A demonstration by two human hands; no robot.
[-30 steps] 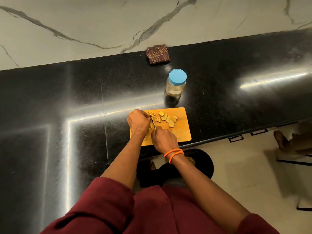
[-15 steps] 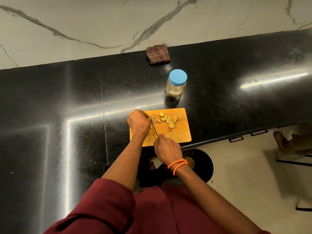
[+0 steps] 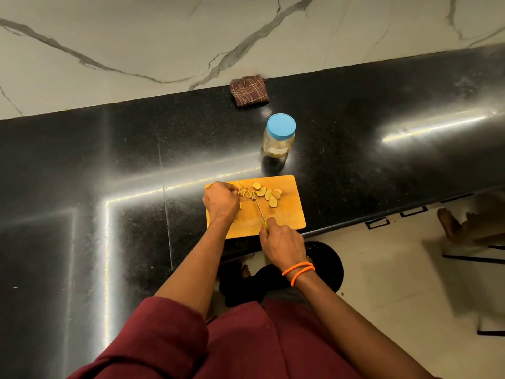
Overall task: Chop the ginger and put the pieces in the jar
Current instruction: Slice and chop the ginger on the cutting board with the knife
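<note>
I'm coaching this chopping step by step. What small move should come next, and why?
Probably bring the knife down again through the ginger strips that the left hand steadies. The right hand grips the handle, round slices lie uncut on the board, and the jar is capped.

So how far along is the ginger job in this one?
Midway. Done: round ginger slices lie on the cutting board. In hand: right hand holds the knife, left hand steadies thin strips. Left: the jar is lidded, no transfer visible.
</note>
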